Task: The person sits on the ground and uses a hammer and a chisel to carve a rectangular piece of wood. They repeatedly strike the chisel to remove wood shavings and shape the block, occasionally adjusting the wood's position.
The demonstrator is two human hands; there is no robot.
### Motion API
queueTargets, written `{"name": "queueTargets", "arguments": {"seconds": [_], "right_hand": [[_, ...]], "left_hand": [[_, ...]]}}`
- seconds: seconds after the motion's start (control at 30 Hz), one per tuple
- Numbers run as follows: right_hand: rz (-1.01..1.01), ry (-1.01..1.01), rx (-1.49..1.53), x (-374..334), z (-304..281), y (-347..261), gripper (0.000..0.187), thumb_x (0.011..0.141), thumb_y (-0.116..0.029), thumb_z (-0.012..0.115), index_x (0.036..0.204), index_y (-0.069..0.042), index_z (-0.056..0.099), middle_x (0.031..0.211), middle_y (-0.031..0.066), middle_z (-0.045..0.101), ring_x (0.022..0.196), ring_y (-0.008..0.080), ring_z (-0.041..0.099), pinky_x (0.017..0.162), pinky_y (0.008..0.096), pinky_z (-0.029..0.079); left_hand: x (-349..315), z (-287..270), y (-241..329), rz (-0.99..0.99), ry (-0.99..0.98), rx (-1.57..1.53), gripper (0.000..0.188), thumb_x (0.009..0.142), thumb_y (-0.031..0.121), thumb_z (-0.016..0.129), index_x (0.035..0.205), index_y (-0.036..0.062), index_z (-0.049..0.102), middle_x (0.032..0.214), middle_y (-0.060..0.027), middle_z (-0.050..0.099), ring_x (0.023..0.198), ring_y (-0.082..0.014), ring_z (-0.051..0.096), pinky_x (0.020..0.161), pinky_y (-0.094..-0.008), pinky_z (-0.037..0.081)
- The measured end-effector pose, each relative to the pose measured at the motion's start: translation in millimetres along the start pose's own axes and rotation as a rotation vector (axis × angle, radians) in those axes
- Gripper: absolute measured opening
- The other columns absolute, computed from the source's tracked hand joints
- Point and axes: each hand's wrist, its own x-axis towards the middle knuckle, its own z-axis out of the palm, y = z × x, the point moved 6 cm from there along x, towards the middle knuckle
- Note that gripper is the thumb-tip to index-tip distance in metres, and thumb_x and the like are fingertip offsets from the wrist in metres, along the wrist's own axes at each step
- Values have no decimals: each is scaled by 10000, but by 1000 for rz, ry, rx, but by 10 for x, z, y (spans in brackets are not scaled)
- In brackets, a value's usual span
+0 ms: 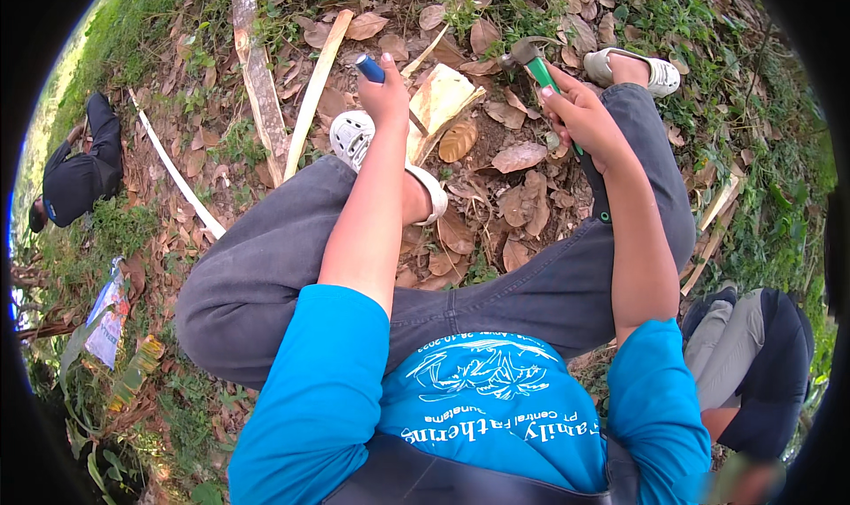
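Note:
My left hand point(387, 100) is closed round a chisel with a blue handle point(370, 69). Its narrow dark blade points down at a pale split piece of wood point(444, 93) lying on the leaves; whether the tip touches the wood I cannot tell. In my right hand point(586, 123) is a claw hammer point(529, 53) with a dark metal head and a green and black handle. The fingers wrap the handle, and the head is raised to the right of the wood, apart from the chisel.
Long wood strips point(317, 93) and a bark-covered slat point(258, 84) lie ahead on dry leaves. My feet in pale clogs point(352, 138) flank the work. One person in dark clothes point(81, 173) is at far left, another point(753, 363) at lower right. A plastic bag point(108, 319) sits left.

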Motion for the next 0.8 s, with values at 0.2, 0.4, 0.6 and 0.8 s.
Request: {"name": "queueTargets", "arguments": {"seconds": [0.2, 0.4, 0.6, 0.8], "right_hand": [[39, -22, -83, 74, 177, -7, 607, 1034, -195, 539, 1596, -169, 312, 763, -58, 473, 560, 25, 414, 500, 189, 383], [-368, 0, -324, 221, 733, -934, 508, 1048, -205, 528, 1542, -145, 424, 738, -21, 519, 563, 43, 476, 512, 220, 410], [-811, -60, -938, 850, 1172, -1432, 438, 1010, -192, 528, 1427, -58, 530, 905, 162, 672, 720, 230, 625, 664, 342, 498], [-763, -46, -960, 642, 1570, -2001, 462, 936, -129, 510, 1373, 21, 538, 1143, 297, 676, 1088, 423, 658, 942, 454, 518]], "left_hand": [[-61, 57, 147, 117, -29, 73, 416, 943, 368, 651, 756, 3, 582, 669, -149, 617, 623, -332, 616, 633, -459, 468], [-170, 75, 316, 256, 34, 82, 355, 926, 313, 671, 766, 4, 597, 665, -170, 640, 642, -368, 651, 623, -452, 489], [-230, 176, 371, 251, -32, -9, 402, 934, 347, 665, 727, 11, 584, 644, -149, 626, 619, -313, 640, 628, -441, 475], [-198, 31, 228, 167, -10, 16, 315, 921, 289, 656, 783, 10, 610, 665, -189, 641, 660, -382, 664, 641, -465, 500]]}}
